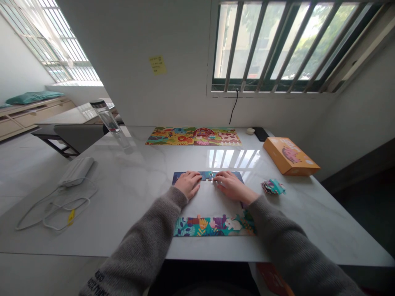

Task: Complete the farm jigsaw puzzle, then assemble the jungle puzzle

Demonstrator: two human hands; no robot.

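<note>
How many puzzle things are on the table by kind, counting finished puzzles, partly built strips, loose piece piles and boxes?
Finished puzzle: 1
Partly built strips: 2, far strip and near strip
Loose piece pile: 1
Orange box: 1
Total: 5

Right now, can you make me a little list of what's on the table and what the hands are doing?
left hand: flat on the far puzzle strip
right hand: flat on the same strip, fingers meeting the left
near puzzle strip: joined row at the table edge, between the sleeves
loose pieces: small pile right of the hands
finished puzzle: farm picture by the wall
orange box: far right
bottle: far left
white charger: left, cable coiled
</note>
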